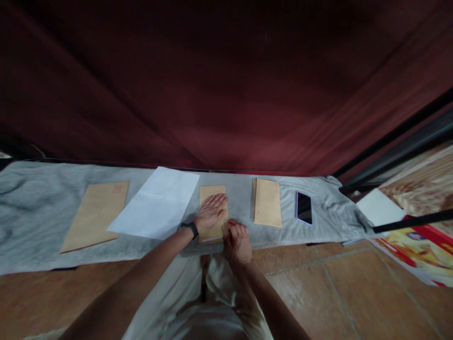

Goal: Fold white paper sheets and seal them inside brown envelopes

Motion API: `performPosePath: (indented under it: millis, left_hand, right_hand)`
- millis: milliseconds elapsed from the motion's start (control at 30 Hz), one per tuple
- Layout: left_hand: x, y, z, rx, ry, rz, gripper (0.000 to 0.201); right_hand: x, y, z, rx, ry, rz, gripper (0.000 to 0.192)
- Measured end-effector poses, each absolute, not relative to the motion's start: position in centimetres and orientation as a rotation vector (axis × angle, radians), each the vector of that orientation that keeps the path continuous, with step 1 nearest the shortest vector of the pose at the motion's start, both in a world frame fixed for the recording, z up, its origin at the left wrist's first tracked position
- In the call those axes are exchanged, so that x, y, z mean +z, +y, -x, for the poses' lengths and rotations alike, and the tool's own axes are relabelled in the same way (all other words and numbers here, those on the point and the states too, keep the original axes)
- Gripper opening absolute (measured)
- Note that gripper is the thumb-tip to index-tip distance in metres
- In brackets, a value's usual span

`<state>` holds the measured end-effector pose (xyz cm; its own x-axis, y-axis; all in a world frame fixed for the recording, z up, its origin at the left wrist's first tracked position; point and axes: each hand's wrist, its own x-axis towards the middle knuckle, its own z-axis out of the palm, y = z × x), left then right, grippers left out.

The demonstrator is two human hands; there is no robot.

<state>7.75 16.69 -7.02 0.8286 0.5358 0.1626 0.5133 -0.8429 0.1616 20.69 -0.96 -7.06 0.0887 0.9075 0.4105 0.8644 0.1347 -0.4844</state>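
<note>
A brown paper envelope (212, 232) lies in front of me on the grey cloth. My left hand (211, 210), with a dark band at its wrist, rests flat across the envelope, fingers stretched toward its right edge. Close by, my right hand (239, 241) has its fingers curled at the envelope's lower right edge and pinches it there; the thumb is mostly hidden. A thin white strip shows along the envelope's near edge. White paper sheets (159, 200) lie just left of my left hand.
Larger brown envelopes (97, 212) lie at the far left, partly under the white sheets. A stack of small brown envelopes (268, 203) and a phone (304, 208) are to the right. A dark red curtain (226, 94) hangs behind. A colourful box (421, 248) stands beyond the right end.
</note>
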Motion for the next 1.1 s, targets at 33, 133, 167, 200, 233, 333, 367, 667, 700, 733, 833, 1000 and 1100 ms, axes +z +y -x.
performPosePath:
  millis: [33,133,167,200,233,333,367,667,700,733,833,1000,1100]
  left_hand:
    - [-7.0,16.1,-7.5,0.309,0.817,-2.898,0.057]
    - [-7.2,14.4,-6.7,0.312,0.784,-2.895,0.057]
    - [-7.2,13.9,-6.4,0.304,0.776,-2.891,0.057]
    - [-7.2,13.4,-6.1,0.293,0.767,-2.884,0.057]
    - [-7.1,12.9,-5.7,0.285,0.757,-2.875,0.057]
    - [-6.8,11.5,-4.5,0.298,0.697,-2.838,0.057]
    - [-6.7,11.1,-4.0,0.315,0.675,-2.823,0.057]
    - [-6.2,8.4,1.1,0.423,0.647,-2.689,0.056]
    - [-6.2,8.2,1.5,0.448,0.668,-2.668,0.054]
    - [-6.3,8.0,1.7,0.47,0.683,-2.645,0.053]
    - [-6.5,7.9,2.0,0.53,0.705,-2.572,0.049]
    - [-6.6,8.3,1.6,0.534,0.76,-2.543,0.046]
    - [-6.4,8.4,1.4,0.47,0.783,-2.606,0.045]
  right_hand:
    - [-7.2,-1.0,-20.7,0.081,-1.76,1.716,0.031]
    - [-7.2,-1.0,-20.8,0.088,-1.771,1.724,0.03]
    - [-7.2,-1.0,-20.8,0.091,-1.776,1.728,0.03]
    - [-7.2,-1.0,-20.9,0.093,-1.78,1.732,0.03]
    - [-7.1,-1.1,-20.9,0.092,-1.783,1.74,0.03]
    - [-7.1,-1.1,-20.9,0.091,-1.786,1.771,0.029]
    - [-7.1,-1.0,-21.0,0.096,-1.785,1.779,0.029]
    - [-7.0,-1.1,-22.2,0.242,-1.793,1.678,0.033]
    - [-7.0,-1.0,-22.3,0.257,-1.801,1.672,0.036]
    - [-7.0,-1.0,-22.5,0.268,-1.806,1.671,0.037]
    - [-7.0,-0.9,-22.6,0.279,-1.817,1.676,0.04]
    - [-6.6,-0.8,-22.8,0.235,-1.901,1.705,0.041]
    - [-6.0,-0.7,-23.0,0.186,-2.005,1.737,0.04]
